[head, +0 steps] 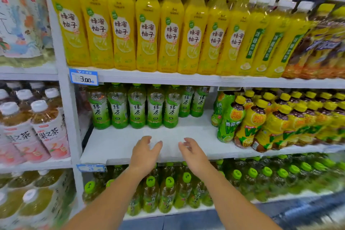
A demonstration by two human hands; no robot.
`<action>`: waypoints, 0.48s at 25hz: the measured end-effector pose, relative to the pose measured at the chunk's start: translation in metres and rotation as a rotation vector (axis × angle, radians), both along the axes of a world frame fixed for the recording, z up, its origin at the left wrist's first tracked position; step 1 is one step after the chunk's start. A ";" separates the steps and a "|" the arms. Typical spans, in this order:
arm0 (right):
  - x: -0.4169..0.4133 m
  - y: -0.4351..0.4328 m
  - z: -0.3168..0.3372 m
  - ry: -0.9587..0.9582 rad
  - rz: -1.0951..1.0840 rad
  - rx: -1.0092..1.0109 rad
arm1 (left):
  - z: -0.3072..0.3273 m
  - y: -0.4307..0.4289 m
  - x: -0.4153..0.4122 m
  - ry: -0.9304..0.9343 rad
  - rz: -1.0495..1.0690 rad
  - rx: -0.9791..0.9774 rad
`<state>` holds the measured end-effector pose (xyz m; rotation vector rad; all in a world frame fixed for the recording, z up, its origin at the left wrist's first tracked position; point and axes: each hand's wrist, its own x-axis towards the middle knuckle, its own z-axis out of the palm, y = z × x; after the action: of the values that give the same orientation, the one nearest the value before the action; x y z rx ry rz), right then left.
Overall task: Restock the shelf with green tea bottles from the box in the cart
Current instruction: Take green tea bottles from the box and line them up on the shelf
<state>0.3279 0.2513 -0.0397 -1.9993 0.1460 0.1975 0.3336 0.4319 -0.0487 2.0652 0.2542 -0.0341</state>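
A: Seven or so clear plastic green tea bottles with green labels and caps [137,106], upright toward the back left corner of the white shelf board [115,145]. Five in a front row, two more set further back to their right. Bare board from there out to the front edge.

B: Holding anything?

A: Nothing. Left hand [144,148] and right hand [192,150] both empty, side by side over the front edge, near its middle. Fingers [145,139] loosely spread and slightly bent, backs of the hands toward the camera. Touching the board or hovering: cannot tell.

B: Arms?

A: Stretched forward and up from below, forearms bare, crossing in front of the dark green-capped bottles on the lower shelf [168,192]. Well short of the green tea row.

B: Step in hand, then?

A: Looks like a pause between loads, probably sizing up the gap. Box and cart out of view, so remaining stock unknown.

B: Next move?

A: Likely fetching bottles from the box, then setting them upright in front of the standing row, labels forward, filling toward the front edge. Worth minding the yellow-capped lemon tea bottles [250,121] crowding the right end; easy to knock.
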 end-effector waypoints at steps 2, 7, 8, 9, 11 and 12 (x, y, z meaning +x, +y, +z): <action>-0.025 -0.008 0.021 0.085 -0.006 -0.006 | 0.021 -0.003 -0.029 0.109 -0.003 -0.075; -0.094 -0.027 0.081 0.234 -0.018 0.021 | 0.098 -0.015 -0.097 0.263 -0.026 -0.166; -0.111 -0.031 0.092 0.250 -0.022 0.024 | 0.113 -0.018 -0.111 0.277 -0.036 -0.179; -0.126 -0.036 0.104 0.270 -0.024 0.033 | 0.130 -0.021 -0.124 0.286 -0.043 -0.184; -0.156 -0.046 0.129 0.331 -0.054 0.057 | 0.161 -0.028 -0.148 0.311 -0.060 -0.182; -0.172 -0.051 0.140 0.358 -0.067 0.058 | 0.175 -0.032 -0.160 0.331 -0.080 -0.191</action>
<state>0.1562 0.1999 0.1005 -1.8827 0.4298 0.5104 0.1741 0.3995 0.1259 1.8716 0.3564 -0.4356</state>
